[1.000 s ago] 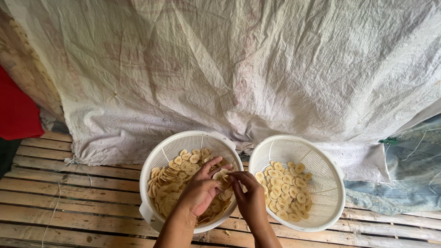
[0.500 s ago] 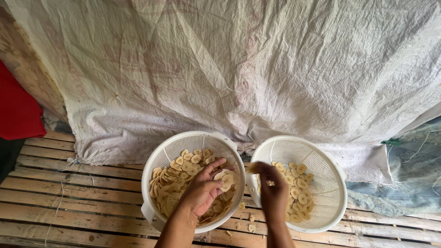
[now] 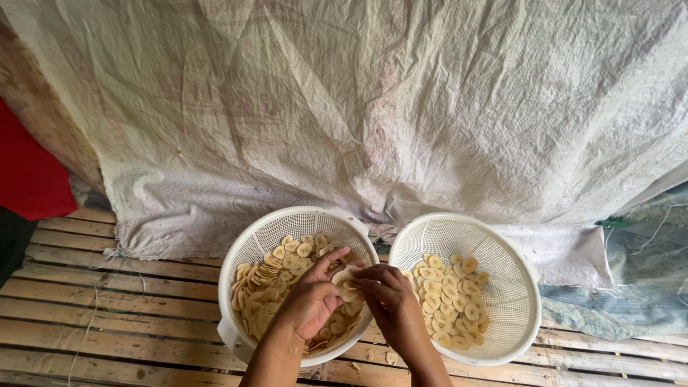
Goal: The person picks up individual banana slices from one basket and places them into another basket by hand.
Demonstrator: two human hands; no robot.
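Note:
Two white perforated plastic baskets sit side by side on a slatted wooden floor. The left basket [image 3: 247, 247] is heaped with pale yellow round slices [image 3: 265, 290]. The right basket [image 3: 502, 251] holds a thinner layer of the same slices [image 3: 448, 297]. My left hand [image 3: 312, 301] hovers over the left basket with a small stack of slices [image 3: 344, 278] in its fingers. My right hand [image 3: 390, 304] meets it over the left basket's right rim, fingertips pinching at that same stack.
A large wrinkled white woven sheet [image 3: 373, 107] hangs behind the baskets and drapes onto the floor. Red cloth [image 3: 29, 172] shows at the left edge, blue-green fabric [image 3: 631, 287] at the right. A few loose slices [image 3: 390, 356] lie on the wooden slats [image 3: 107, 315].
My right hand went over to the right basket and has come back to meet my left hand over the left basket. My left hand stayed over the left basket.

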